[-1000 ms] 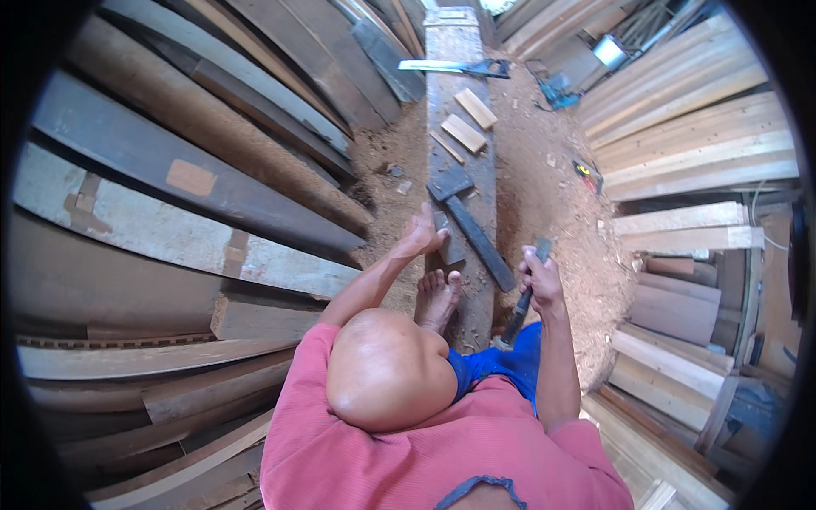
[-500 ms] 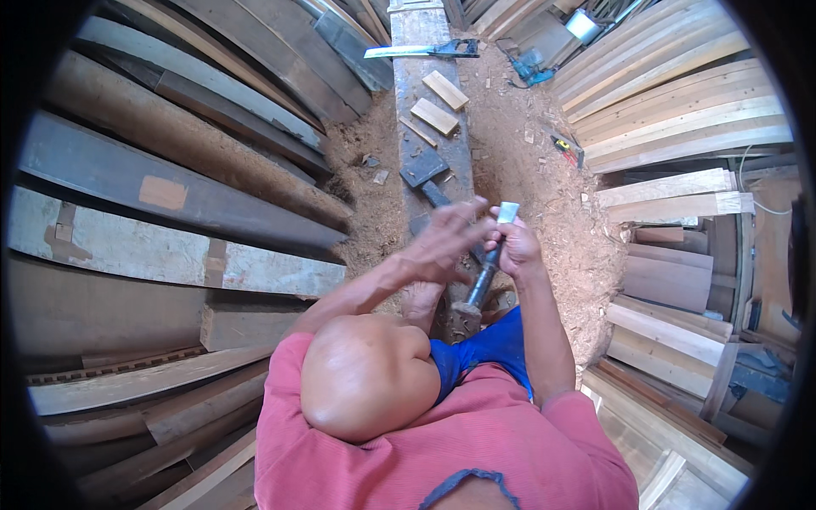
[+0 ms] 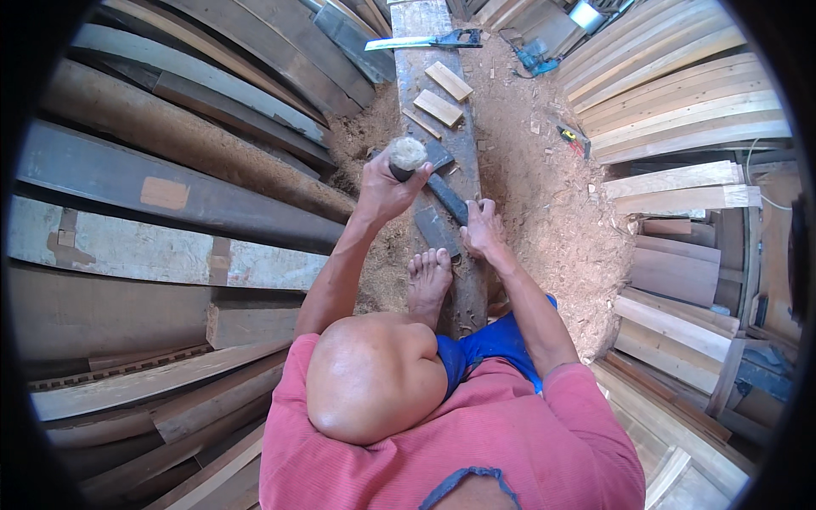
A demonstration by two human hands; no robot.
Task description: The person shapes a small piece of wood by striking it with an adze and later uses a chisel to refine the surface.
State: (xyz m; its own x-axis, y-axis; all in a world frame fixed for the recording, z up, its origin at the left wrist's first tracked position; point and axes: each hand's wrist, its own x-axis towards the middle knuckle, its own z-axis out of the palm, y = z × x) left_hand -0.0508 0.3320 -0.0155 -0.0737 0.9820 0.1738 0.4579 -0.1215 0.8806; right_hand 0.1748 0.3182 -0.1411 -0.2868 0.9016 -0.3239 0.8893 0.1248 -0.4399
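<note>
Nearest, the person's bare foot [image 3: 429,285] rests at the left edge of a long, narrow, weathered wooden bench [image 3: 470,293]. Just beyond the toes lies a flat, dark grey rectangular slab [image 3: 437,232]. To its right, the right hand [image 3: 484,229] is curled around the near part of a dark wooden mallet [image 3: 448,199], whose handle slants far and left along the bench to its blocky head. Farther and to the left, the left hand [image 3: 387,189] is raised, closed round a dark cylindrical tool with a pale, worn round end [image 3: 409,153] facing up; its other end is hidden. Past the mallet head lie a thin wooden strip [image 3: 422,123] and two pale rectangular wooden blocks [image 3: 439,108]. Farthest, a black-handled handsaw [image 3: 425,42] lies across the bench.
</note>
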